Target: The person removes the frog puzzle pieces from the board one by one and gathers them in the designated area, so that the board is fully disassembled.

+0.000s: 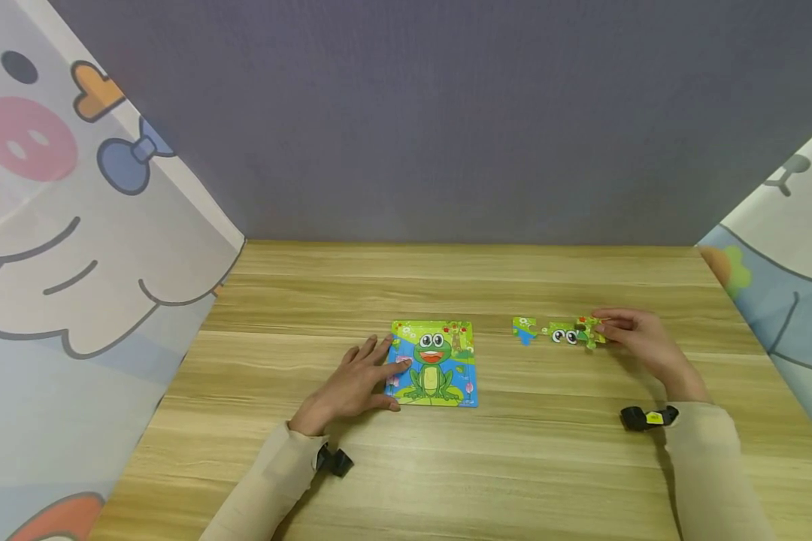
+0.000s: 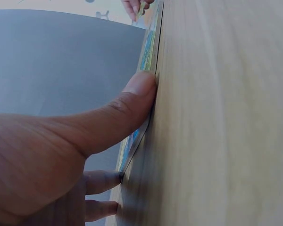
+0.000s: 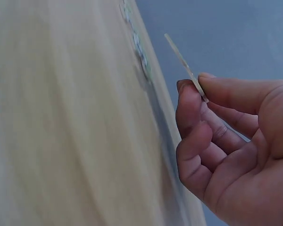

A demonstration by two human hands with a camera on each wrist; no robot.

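Observation:
A square frog puzzle board lies flat on the wooden table. My left hand rests at its left edge with fingers spread, the index finger lying over the picture. In the left wrist view the thumb touches the board's edge. Over to the right, my right hand pinches a green jigsaw piece between thumb and fingers, holding it above the table. Left of that hand lie a green-and-blue jigsaw piece and a piece with the frog's eyes, the latter partly covered by the held piece.
The wooden table meets a grey upright panel at its back edge. Cartoon-printed walls stand on the left and right sides. A black strap device sits on each wrist.

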